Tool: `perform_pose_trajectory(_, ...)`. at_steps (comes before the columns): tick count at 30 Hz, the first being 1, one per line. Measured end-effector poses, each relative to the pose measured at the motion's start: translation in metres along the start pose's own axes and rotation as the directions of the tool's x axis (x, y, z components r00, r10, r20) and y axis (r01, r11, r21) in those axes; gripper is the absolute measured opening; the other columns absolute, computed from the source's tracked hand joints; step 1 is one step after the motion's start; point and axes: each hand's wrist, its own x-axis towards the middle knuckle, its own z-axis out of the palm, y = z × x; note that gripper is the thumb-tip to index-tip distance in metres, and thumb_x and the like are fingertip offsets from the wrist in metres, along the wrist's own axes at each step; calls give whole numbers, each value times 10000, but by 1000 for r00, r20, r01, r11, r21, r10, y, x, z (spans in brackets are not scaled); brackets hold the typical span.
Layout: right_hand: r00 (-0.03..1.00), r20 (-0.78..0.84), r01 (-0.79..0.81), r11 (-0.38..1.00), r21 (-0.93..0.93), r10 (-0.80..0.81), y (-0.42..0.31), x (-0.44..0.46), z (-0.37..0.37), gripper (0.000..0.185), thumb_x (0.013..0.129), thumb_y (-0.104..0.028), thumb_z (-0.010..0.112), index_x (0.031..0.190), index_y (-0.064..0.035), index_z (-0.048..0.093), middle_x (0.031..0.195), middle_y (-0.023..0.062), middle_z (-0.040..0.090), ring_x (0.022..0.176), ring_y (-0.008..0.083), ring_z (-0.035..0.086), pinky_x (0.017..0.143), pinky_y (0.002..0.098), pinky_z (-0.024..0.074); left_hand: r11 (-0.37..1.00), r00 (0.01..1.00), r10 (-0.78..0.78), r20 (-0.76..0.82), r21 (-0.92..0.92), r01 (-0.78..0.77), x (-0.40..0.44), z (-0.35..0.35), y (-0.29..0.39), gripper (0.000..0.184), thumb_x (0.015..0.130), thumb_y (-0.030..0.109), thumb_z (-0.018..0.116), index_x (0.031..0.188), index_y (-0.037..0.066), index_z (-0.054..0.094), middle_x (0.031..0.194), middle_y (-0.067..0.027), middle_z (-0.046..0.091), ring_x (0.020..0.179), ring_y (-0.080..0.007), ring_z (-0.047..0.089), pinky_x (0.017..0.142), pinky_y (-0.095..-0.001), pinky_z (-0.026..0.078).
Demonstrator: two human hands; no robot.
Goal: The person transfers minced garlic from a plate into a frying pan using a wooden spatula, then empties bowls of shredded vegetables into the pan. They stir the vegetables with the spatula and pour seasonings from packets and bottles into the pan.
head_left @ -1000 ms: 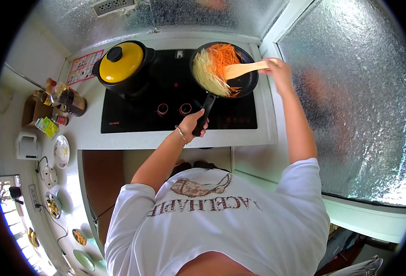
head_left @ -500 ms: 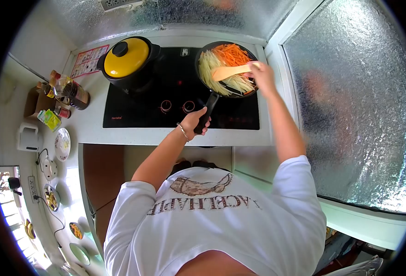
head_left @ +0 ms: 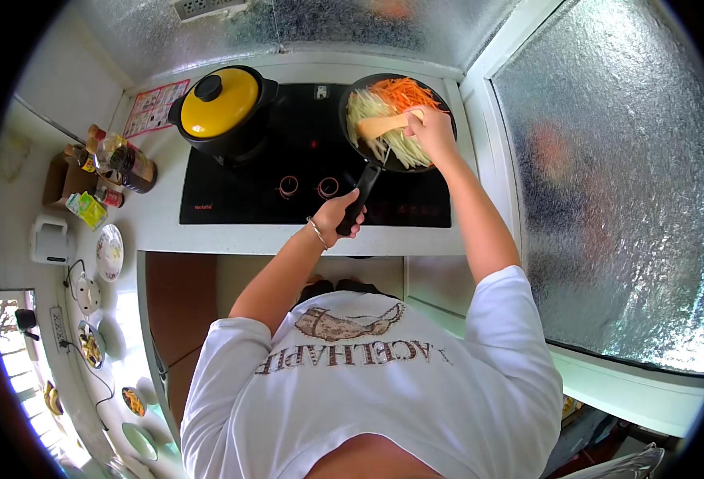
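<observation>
My left hand (head_left: 341,215) is wrapped round the black handle (head_left: 360,199) of a frying pan (head_left: 346,120) on the right side of the black cooktop (head_left: 264,195). Above the pan, my right hand (head_left: 430,129) grips a wooden spatula (head_left: 384,125), its blade down among the food at the pan's left. Orange carrot strips (head_left: 406,93) lie at the far side of the pan. Pale shredded strips (head_left: 368,104), perhaps potato, cover the left and near part. The right hand hides some of the food on the pan's right.
A black pot with a yellow lid (head_left: 220,104) stands on the cooktop's left. Bottles (head_left: 132,168), a patterned plate (head_left: 109,252) and several dishes line the left counter. A textured foil-like panel (head_left: 607,199) rises close on the right.
My right hand has moved left and slightly down over the pan, taking the spatula with it. The pale strips are shifted about. My left hand stays on the handle.
</observation>
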Motion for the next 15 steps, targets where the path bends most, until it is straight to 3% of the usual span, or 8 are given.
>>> perform_pose_trajectory(2,998,-25,56,998,-37,-57,1,4,-4,198,839,-132,519,930,19,610,662,125,636,588,183,629,581,281,468,1000,1000,19,2,-4,-19,0,0,-2,394,921,401,394,787,44,493,597,-34,483,463,-151,443,455,-284,381)
perform_pose_trajectory(4,996,-41,-83,992,-90,80,6,8,-20,193,858,-158,539,961,-10,606,668,98,642,638,154,641,608,263,470,1000,1000,12,4,-8,-12,-1,0,-2,394,922,400,393,788,43,493,598,-34,483,463,-151,443,455,-284,380)
perform_pose_trajectory(7,996,-64,-72,994,-82,67,-1,3,-38,196,857,-156,542,971,-9,605,663,96,641,637,154,638,613,262,471,1000,1000,14,6,-8,-14,-1,1,0,393,923,398,390,789,43,492,598,-34,482,462,-150,443,453,-283,381)
perform_pose_trajectory(9,996,-76,-41,997,-66,36,-12,-3,-44,170,837,-119,530,937,-10,614,744,144,641,611,204,633,597,304,476,1000,1000,17,-2,-7,-17,-1,0,-1,392,924,396,389,789,43,492,598,-34,482,460,-150,443,452,-282,382)
perform_pose_trajectory(12,989,-102,78,971,-225,-103,1,0,-50,190,849,-143,536,969,-12,602,852,180,628,784,305,613,694,353,474,1000,1000,29,0,5,-29,0,0,-1,392,925,396,387,791,43,492,597,-34,480,456,-150,443,449,-281,384)
perform_pose_trajectory(15,969,-74,197,919,-343,-235,26,9,-34,199,854,-140,519,987,-14,596,881,192,618,823,337,591,714,370,469,1000,1000,20,9,11,-21,-1,0,0,387,925,394,385,793,46,492,595,-33,477,455,-148,444,449,-279,388)
